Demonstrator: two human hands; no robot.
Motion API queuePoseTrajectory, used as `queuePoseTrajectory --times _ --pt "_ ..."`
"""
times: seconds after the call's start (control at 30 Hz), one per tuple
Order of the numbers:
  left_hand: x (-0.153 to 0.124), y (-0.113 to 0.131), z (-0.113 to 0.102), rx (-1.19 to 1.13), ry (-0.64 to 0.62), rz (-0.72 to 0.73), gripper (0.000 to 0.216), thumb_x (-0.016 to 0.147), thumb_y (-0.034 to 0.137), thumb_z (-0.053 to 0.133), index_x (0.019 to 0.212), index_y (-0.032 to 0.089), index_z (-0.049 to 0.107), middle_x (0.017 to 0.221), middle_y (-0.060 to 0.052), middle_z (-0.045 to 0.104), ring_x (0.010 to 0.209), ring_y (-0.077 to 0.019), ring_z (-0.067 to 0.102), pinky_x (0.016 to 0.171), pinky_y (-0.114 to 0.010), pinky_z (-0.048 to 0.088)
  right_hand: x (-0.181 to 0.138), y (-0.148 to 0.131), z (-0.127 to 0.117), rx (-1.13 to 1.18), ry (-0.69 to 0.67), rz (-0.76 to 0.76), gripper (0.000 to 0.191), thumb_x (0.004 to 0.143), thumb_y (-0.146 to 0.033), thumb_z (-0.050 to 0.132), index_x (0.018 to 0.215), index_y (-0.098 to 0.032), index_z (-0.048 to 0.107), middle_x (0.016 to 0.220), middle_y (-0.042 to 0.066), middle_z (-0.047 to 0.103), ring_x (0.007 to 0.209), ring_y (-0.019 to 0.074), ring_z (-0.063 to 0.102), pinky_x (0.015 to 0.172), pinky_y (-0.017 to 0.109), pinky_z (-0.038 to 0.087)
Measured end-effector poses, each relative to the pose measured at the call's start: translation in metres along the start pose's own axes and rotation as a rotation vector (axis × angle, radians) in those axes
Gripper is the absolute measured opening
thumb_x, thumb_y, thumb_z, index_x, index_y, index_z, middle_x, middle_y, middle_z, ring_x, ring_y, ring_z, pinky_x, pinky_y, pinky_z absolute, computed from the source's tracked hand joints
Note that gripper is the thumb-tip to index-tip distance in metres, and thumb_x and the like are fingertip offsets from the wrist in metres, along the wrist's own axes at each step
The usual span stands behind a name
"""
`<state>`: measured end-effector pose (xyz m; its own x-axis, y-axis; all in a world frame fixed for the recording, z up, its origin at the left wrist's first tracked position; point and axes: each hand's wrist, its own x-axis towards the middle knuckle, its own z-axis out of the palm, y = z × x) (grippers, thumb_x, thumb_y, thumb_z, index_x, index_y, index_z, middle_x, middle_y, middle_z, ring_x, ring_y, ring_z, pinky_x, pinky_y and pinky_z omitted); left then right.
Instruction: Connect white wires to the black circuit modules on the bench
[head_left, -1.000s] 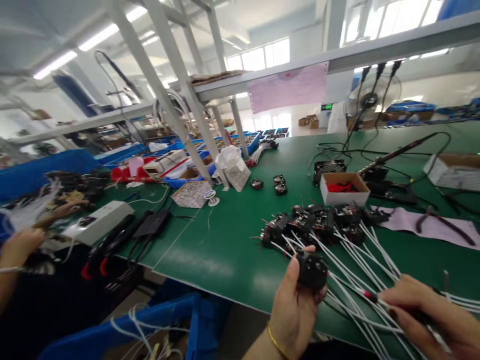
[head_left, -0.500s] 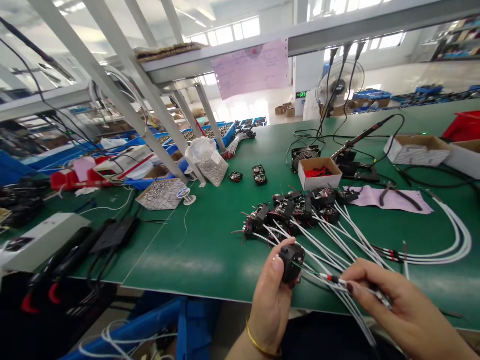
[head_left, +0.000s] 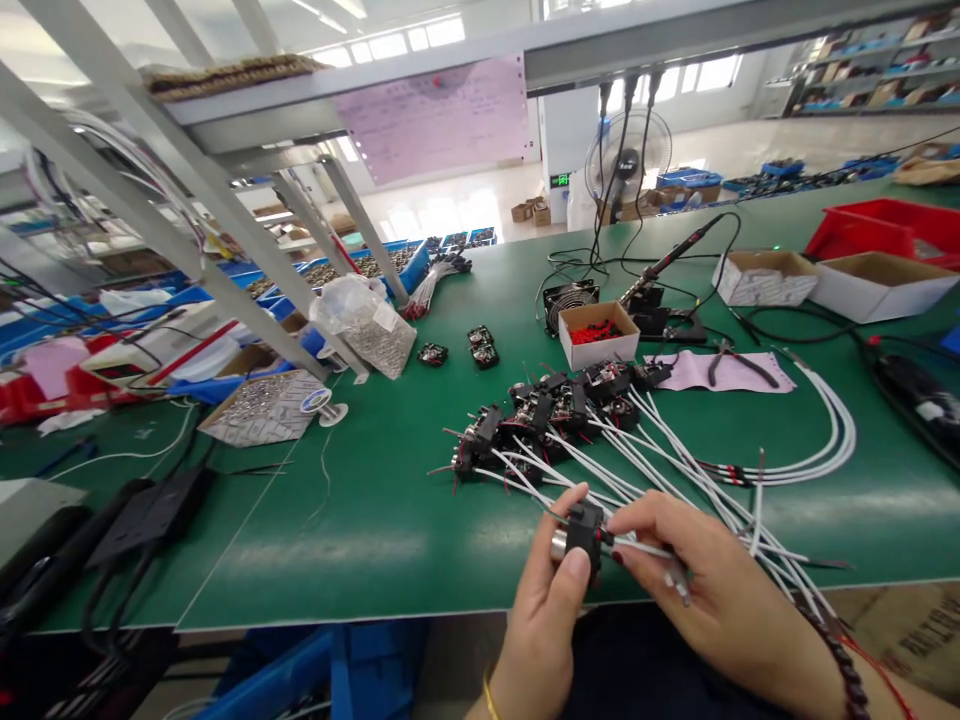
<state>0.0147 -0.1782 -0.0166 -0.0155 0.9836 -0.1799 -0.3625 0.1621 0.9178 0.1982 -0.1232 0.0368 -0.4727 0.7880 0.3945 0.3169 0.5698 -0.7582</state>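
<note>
My left hand (head_left: 551, 600) is closed around a small black plastic housing (head_left: 583, 535), which has a silver metal cylinder (head_left: 559, 544) on its left side. Thumb and fingers of my right hand (head_left: 697, 570) pinch a white cable (head_left: 637, 545) close to its dark and red end, right against the housing's right side. A thin wire sticks out near my left index finger. Some grey metallic piece (head_left: 677, 580) shows under my right fingers; its kind is unclear. Just beyond both hands lies a pile of similar black housings (head_left: 544, 415) with white cables attached.
Behind the pile stand a box of red parts (head_left: 598, 350), a soldering iron (head_left: 667, 262) in its stand and a small fan (head_left: 568, 302). Pliers (head_left: 739, 368) rest on pink paper. Further left are a solder spool (head_left: 324, 407) and a box of metal pins (head_left: 259, 425).
My right hand has moved left with the cable, bringing its end from apart to against the housing. My left hand has turned the housing, showing the metal cylinder. The view has swung right.
</note>
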Motion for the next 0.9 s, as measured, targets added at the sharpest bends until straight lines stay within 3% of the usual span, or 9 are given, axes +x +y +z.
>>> queuePoseTrajectory --times 0.2,0.27,0.43,0.53,0.6,0.67,0.8,0.9 --pt "-0.001 0.01 -0.002 0.281 -0.078 0.172 0.055 0.106 0.057 0.058 0.153 0.031 0.058 0.152 -0.008 0.061 0.136 -0.0295 0.059 0.119 -0.041 0.044 -0.003 0.001 0.007 -0.089 0.086 -0.122 0.015 0.113 -0.019 0.049 0.107 -0.024 0.061 0.09 0.0 0.067 0.079 0.0189 0.065 0.07 0.029 0.048" --pt "-0.003 0.015 -0.002 0.425 -0.091 0.275 0.05 0.109 0.049 0.055 0.156 0.034 0.053 0.151 -0.007 0.059 0.133 -0.0271 0.06 0.117 -0.04 0.046 -0.005 0.001 0.011 -0.061 0.081 -0.065 0.02 0.117 -0.025 0.044 0.106 -0.024 0.06 0.091 0.0 0.067 0.079 0.0186 0.066 0.071 0.029 0.049" --pt "-0.005 0.022 0.0 0.628 -0.124 0.479 0.048 0.112 0.036 0.049 0.16 0.04 0.044 0.148 -0.006 0.056 0.135 -0.0245 0.057 0.118 -0.039 0.046 -0.004 0.0 0.015 0.189 -0.094 0.182 0.04 0.121 -0.038 0.034 0.088 -0.024 0.052 0.078 -0.003 0.059 0.068 0.0178 0.057 0.063 0.028 0.046" --pt "-0.006 0.019 0.001 0.648 -0.09 0.489 0.048 0.113 0.035 0.047 0.16 0.043 0.042 0.149 -0.005 0.055 0.136 -0.023 0.056 0.116 -0.036 0.047 -0.003 -0.001 0.013 0.205 -0.139 0.157 0.036 0.119 -0.034 0.038 0.088 -0.024 0.054 0.081 -0.002 0.061 0.071 0.0187 0.059 0.067 0.029 0.046" --pt "-0.007 0.016 0.0 0.642 -0.047 0.473 0.046 0.114 0.034 0.046 0.159 0.044 0.042 0.152 -0.003 0.054 0.139 -0.0223 0.055 0.117 -0.035 0.046 -0.005 -0.001 0.011 0.141 -0.126 0.125 0.018 0.114 -0.026 0.045 0.103 -0.024 0.059 0.093 0.001 0.066 0.081 0.0198 0.064 0.075 0.03 0.049" --pt "-0.007 0.014 -0.001 0.648 -0.03 0.46 0.046 0.114 0.033 0.045 0.159 0.043 0.043 0.155 -0.003 0.053 0.143 -0.0229 0.053 0.12 -0.037 0.044 -0.006 -0.001 0.01 0.048 -0.082 0.07 0.014 0.11 -0.018 0.047 0.116 -0.023 0.058 0.103 0.003 0.068 0.089 0.0208 0.067 0.08 0.031 0.051" --pt "-0.008 0.015 -0.002 0.685 -0.058 0.466 0.048 0.113 0.031 0.046 0.16 0.039 0.04 0.157 -0.006 0.052 0.145 -0.025 0.052 0.12 -0.04 0.045 -0.006 -0.002 0.012 -0.091 0.005 -0.092 0.018 0.108 -0.011 0.043 0.109 -0.022 0.058 0.094 0.002 0.067 0.081 0.0205 0.066 0.073 0.031 0.05" --pt "-0.007 0.017 -0.001 0.709 -0.089 0.482 0.05 0.113 0.03 0.046 0.161 0.039 0.038 0.153 -0.006 0.054 0.138 -0.0238 0.056 0.117 -0.038 0.048 -0.004 -0.003 0.014 -0.12 0.02 -0.109 0.021 0.111 -0.014 0.04 0.104 -0.022 0.058 0.089 0.003 0.068 0.078 0.0203 0.065 0.07 0.03 0.048"
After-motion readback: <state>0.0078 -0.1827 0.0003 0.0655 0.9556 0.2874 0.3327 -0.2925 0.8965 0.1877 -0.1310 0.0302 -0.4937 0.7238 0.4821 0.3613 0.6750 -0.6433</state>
